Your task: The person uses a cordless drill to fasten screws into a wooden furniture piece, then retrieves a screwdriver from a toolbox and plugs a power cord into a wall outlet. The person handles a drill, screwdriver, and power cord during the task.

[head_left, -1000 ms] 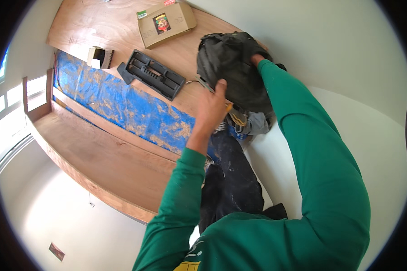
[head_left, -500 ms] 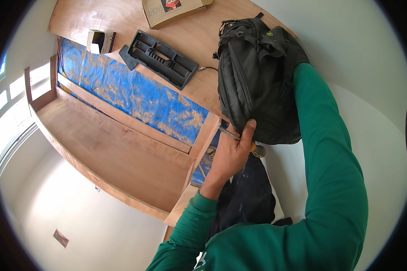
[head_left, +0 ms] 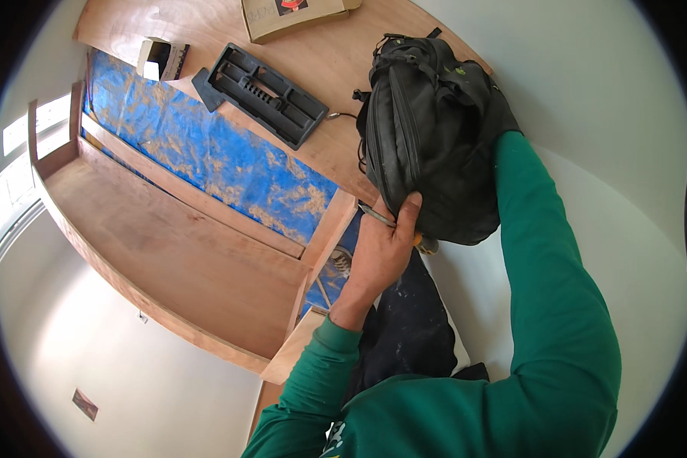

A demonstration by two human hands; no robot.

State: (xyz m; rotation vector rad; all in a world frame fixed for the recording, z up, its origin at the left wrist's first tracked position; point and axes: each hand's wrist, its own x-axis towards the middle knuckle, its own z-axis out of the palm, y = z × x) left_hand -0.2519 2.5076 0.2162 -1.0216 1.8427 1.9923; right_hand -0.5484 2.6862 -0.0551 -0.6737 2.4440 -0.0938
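Through the head camera I have the left hand (head_left: 382, 252) curled around a slim metal-shafted tool (head_left: 378, 217), whose yellow end (head_left: 417, 239) pokes out on the thumb side; most of its length is hidden from me. The thumb of that hand lies against the lower edge of a black backpack (head_left: 443, 153), which stands just beyond it, up and to the right. I cannot tell how the right hand is set: its green sleeve (head_left: 542, 221) ends at the bag's far side, and the bag blocks my sight of it.

Up and left of the left hand, I see a black moulded tray (head_left: 298, 114), with a dark cord (head_left: 345, 115) between it and the bag. Farther off that way sits a small open box (head_left: 162, 59), its side print too small for me to read. Well above the hand, a cardboard box (head_left: 301, 19) is cut off by my view, bearing a coloured label and handwritten marks. The bag carries a small green mark.

These lie on a pale wooden top (head_left: 336, 69). Left of the hand, I see a dusty blue sheet (head_left: 206, 145) and a long wooden trough (head_left: 175, 244); farther left, bright window panes (head_left: 53, 114). A white wall (head_left: 611, 99) rises right of the bag.
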